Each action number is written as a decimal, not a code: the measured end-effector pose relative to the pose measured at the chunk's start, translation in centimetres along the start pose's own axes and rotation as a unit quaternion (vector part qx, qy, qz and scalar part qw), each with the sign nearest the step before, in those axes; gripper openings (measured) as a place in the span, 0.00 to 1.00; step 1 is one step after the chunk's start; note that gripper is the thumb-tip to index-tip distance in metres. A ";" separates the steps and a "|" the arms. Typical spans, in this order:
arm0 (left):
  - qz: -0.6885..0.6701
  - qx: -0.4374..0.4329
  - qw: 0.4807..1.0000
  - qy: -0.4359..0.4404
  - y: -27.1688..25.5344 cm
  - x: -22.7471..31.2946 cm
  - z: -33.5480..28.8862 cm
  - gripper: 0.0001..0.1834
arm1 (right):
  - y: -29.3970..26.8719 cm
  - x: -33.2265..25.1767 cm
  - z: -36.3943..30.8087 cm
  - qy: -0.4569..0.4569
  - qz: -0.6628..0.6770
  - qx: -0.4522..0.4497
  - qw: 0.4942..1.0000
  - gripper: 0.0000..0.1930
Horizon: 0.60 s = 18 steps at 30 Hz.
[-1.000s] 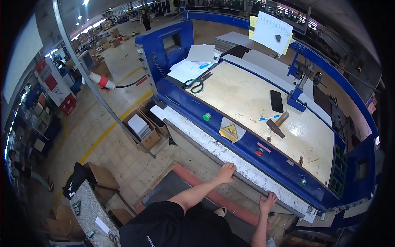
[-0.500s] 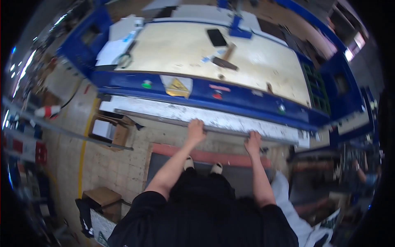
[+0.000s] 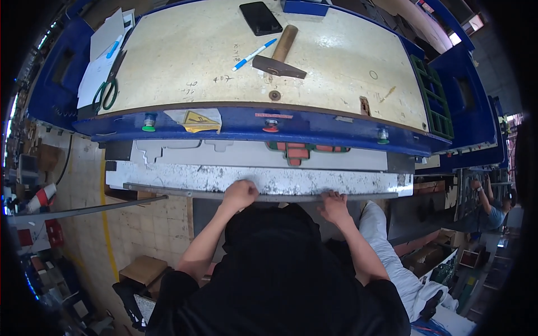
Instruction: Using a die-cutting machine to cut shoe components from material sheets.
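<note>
A long, scuffed silvery tray [image 3: 185,173] sticks out from beneath the blue front of a machine [image 3: 213,124]. My left hand [image 3: 240,194] is closed on the tray's near edge, left of its middle. Further right along that edge, my right hand [image 3: 334,205] has its fingers hooked over the top, thumb side toward my left hand. Behind the scuffed strip a grey surface shows, bearing a dark green outlined shape with red pads [image 3: 298,153], partly hidden under the machine front. Pale outlined shapes lie to its left.
On the cream tabletop [image 3: 185,56] lie a hammer [image 3: 287,49], a blue-and-white pen [image 3: 255,54], a black phone [image 3: 261,19] and green-handled scissors [image 3: 105,94]. A green divided rack [image 3: 431,95] stands right. A grey bar [image 3: 95,211] juts in from the left. Another person [image 3: 493,210] is far right.
The tray has come out toward me with both hands on its edge, uncovering the grey surface and the red-padded shape. My view has moved closer to the machine.
</note>
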State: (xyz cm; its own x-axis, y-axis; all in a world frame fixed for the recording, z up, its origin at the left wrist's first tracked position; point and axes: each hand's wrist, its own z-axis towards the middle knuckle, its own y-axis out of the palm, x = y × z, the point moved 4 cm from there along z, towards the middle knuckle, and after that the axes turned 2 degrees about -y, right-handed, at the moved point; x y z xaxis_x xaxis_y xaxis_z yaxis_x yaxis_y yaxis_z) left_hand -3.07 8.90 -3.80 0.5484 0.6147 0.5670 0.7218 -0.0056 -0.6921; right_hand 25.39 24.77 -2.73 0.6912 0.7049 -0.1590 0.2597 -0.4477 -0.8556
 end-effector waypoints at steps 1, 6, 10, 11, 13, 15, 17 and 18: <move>-0.084 -0.051 0.994 -0.053 -0.5 0.3 0.9 0.14 | -0.9 -0.8 0.7 -0.002 -0.002 -0.006 1.000 0.22; -0.039 0.342 0.935 0.091 -1.7 2.5 6.2 0.11 | -5.6 -10.0 6.4 -0.185 0.186 0.117 0.958 0.22; 0.097 0.330 0.938 0.041 0.9 0.7 8.1 0.20 | -7.2 -12.7 10.8 -0.193 0.099 0.165 0.962 0.41; 0.152 0.303 0.940 0.029 1.6 0.5 7.9 0.23 | -7.3 -12.8 11.6 -0.169 0.059 0.171 0.969 0.48; 0.140 0.272 0.952 0.018 2.3 0.4 7.2 0.25 | -6.3 -12.4 12.5 -0.167 0.031 0.121 0.978 0.58; 0.128 0.248 0.960 0.011 2.7 0.1 6.5 0.27 | -5.6 -12.5 12.3 -0.164 -0.007 0.070 0.984 0.59; 0.129 0.244 0.961 0.011 3.0 -0.1 6.1 0.28 | -5.8 -12.5 12.9 -0.176 -0.021 0.082 0.981 0.58; 0.126 0.239 0.963 0.013 2.9 -0.1 5.8 0.28 | -6.1 -12.9 13.0 -0.185 -0.025 0.052 0.981 0.56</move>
State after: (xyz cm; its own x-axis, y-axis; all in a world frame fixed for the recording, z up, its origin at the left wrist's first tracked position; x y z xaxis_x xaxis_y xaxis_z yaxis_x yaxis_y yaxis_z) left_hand -3.50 13.39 -8.43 0.6962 0.6209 0.3602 0.2905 0.2151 -0.9324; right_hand 6.15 25.58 -1.88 0.3824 0.8845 -0.2675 0.2038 -0.3631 -0.9092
